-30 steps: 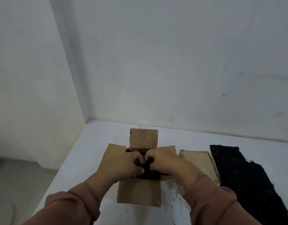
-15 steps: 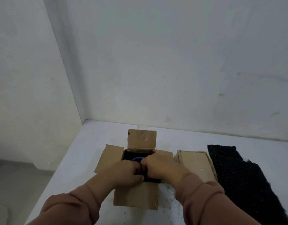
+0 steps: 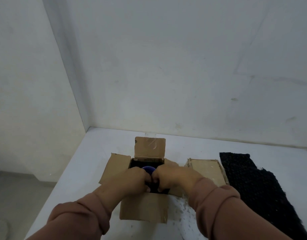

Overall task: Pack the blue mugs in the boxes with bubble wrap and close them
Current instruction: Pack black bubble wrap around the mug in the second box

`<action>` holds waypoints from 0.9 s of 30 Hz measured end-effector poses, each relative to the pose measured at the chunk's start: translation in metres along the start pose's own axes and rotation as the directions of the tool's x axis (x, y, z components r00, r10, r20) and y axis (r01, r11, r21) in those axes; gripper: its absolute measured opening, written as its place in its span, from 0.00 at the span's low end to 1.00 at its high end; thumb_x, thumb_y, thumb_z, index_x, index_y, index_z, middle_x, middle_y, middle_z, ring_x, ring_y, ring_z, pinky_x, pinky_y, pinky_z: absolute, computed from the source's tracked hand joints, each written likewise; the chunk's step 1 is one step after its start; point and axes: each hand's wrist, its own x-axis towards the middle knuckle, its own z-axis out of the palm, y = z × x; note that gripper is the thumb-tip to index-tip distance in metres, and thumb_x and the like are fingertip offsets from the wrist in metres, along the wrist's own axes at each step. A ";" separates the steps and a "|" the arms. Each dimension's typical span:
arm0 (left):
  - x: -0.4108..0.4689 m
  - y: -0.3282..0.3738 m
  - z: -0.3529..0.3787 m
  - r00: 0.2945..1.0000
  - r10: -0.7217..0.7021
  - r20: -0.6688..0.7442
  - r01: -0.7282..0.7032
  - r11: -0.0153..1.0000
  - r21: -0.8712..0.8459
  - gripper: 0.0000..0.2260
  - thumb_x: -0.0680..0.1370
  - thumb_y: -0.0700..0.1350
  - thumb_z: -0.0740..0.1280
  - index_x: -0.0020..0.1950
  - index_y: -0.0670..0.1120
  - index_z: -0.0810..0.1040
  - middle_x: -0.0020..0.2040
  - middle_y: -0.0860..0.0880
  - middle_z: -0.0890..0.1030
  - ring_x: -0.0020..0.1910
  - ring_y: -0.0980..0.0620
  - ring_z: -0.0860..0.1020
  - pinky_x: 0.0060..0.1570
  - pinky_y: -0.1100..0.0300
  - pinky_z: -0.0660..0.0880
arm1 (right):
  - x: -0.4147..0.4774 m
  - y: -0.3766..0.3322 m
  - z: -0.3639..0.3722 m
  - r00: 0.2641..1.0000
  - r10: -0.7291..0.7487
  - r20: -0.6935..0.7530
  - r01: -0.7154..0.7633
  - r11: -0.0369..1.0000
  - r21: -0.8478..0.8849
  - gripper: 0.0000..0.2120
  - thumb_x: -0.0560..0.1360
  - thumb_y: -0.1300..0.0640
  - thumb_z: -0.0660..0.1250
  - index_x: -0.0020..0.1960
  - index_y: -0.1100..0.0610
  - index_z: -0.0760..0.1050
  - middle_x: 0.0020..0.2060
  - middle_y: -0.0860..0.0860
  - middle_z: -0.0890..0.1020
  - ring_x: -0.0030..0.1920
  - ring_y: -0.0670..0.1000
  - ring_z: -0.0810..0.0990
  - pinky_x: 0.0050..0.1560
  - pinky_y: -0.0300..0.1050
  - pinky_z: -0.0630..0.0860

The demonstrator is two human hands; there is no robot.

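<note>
Both my hands, left hand [image 3: 132,179] and right hand [image 3: 171,177], clamped on dark wrap around the blue mug [image 3: 148,169] inside the open brown cardboard box [image 3: 144,208]; forcing it risks tearing flaps.

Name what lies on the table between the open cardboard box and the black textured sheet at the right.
In the head view, a second, closed cardboard box lies between the open box and the black sheet, beside the right hand.
</note>
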 end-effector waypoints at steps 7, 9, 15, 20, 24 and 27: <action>0.001 -0.012 -0.004 0.998 0.048 0.042 -0.051 0.997 0.064 0.14 0.80 0.43 0.59 0.62 0.53 0.78 0.59 0.51 0.80 0.56 0.52 0.77 0.57 0.63 0.70 | -0.014 -0.004 0.006 0.991 -0.057 -0.120 0.045 0.994 -0.101 0.14 0.76 0.59 0.62 0.60 0.51 0.76 0.56 0.54 0.79 0.56 0.56 0.75 0.54 0.48 0.67; 0.002 -0.010 -0.005 0.999 0.008 0.042 -0.010 0.998 0.058 0.13 0.79 0.45 0.60 0.62 0.51 0.78 0.58 0.50 0.80 0.56 0.51 0.77 0.54 0.63 0.70 | -0.021 -0.003 -0.003 0.990 -0.076 -0.121 0.068 0.995 -0.067 0.14 0.75 0.56 0.62 0.60 0.49 0.76 0.55 0.52 0.79 0.53 0.54 0.74 0.52 0.47 0.67; 0.018 -0.004 0.007 0.994 -0.099 0.043 0.089 0.976 0.198 0.15 0.79 0.48 0.62 0.65 0.47 0.76 0.58 0.45 0.80 0.56 0.48 0.78 0.60 0.56 0.74 | -0.013 -0.018 0.003 0.998 -0.017 -0.057 0.012 0.996 -0.084 0.13 0.77 0.54 0.62 0.60 0.55 0.77 0.55 0.54 0.80 0.55 0.55 0.77 0.48 0.45 0.70; 0.024 0.000 0.007 0.990 -0.136 0.041 0.122 0.960 0.251 0.15 0.79 0.47 0.61 0.64 0.46 0.75 0.60 0.44 0.79 0.59 0.45 0.77 0.60 0.54 0.73 | -0.005 -0.019 0.010 0.996 0.065 -0.061 -0.071 0.992 -0.100 0.13 0.78 0.59 0.60 0.60 0.60 0.76 0.56 0.58 0.80 0.55 0.57 0.77 0.46 0.45 0.68; 0.031 0.001 0.007 0.983 -0.168 0.077 0.136 0.939 0.317 0.16 0.80 0.44 0.61 0.67 0.44 0.73 0.63 0.43 0.78 0.62 0.45 0.76 0.63 0.54 0.71 | -0.006 -0.019 0.002 0.997 0.013 -0.080 -0.009 0.999 0.045 0.15 0.77 0.61 0.61 0.63 0.60 0.74 0.56 0.57 0.79 0.45 0.52 0.77 0.45 0.37 0.70; 0.028 0.005 0.007 0.979 -0.181 0.097 0.141 0.937 0.320 0.16 0.80 0.44 0.61 0.67 0.44 0.73 0.64 0.43 0.77 0.63 0.45 0.75 0.63 0.54 0.70 | -0.002 -0.020 0.010 0.997 0.061 -0.048 -0.060 0.998 0.030 0.15 0.77 0.63 0.61 0.63 0.61 0.74 0.45 0.55 0.77 0.33 0.46 0.67 0.33 0.34 0.62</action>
